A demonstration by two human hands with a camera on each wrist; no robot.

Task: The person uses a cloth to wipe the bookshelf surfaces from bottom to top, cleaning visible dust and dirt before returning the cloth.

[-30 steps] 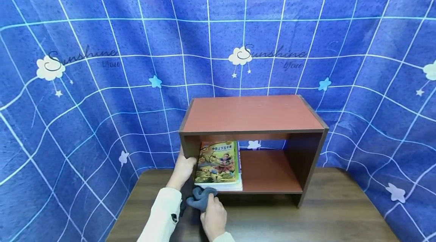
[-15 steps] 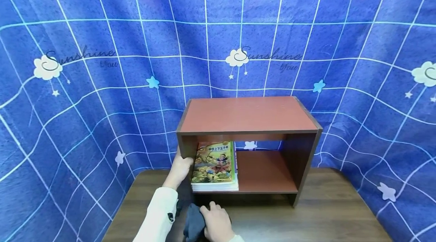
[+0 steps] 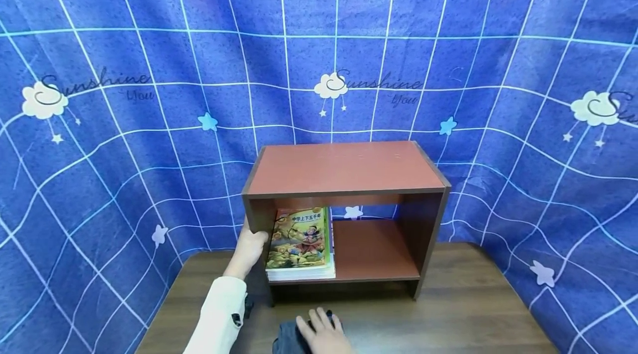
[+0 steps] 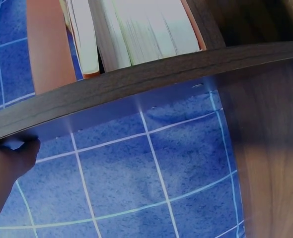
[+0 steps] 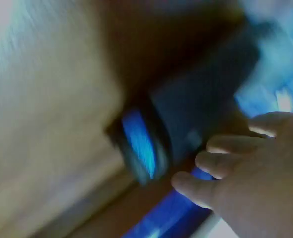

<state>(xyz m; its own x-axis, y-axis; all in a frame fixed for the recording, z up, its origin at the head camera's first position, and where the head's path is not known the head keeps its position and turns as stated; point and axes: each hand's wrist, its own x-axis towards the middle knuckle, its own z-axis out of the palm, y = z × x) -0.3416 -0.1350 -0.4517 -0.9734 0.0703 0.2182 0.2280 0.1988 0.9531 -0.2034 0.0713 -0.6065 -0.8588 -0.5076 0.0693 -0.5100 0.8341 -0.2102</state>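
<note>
My left hand (image 3: 251, 246) grips the dark left side panel (image 3: 259, 237) of a small reddish-brown shelf (image 3: 349, 168), its thumb over the front edge. In the left wrist view that hand (image 4: 10, 166) is at the panel's edge. A stack of books (image 3: 299, 243) with an illustrated cover lies inside at the left. My right hand (image 3: 325, 334) is low in the head view, fingers spread, beside a dark grey-blue cloth (image 3: 288, 339). In the blurred right wrist view its fingers (image 5: 221, 163) look extended, near a dark block (image 5: 141, 144) with a bright blue face.
The shelf stands on a brown wooden table (image 3: 468, 304). Its right side panel (image 3: 423, 235) and bare lower board (image 3: 371, 249) are to the right of the books. A blue gridded curtain (image 3: 319, 49) with clouds and stars hangs behind and along both sides.
My right hand has drawn the cloth from the books' front toward me, and its fingers have spread from their grip. The left hand stays on the panel; the head view has shifted slightly right.
</note>
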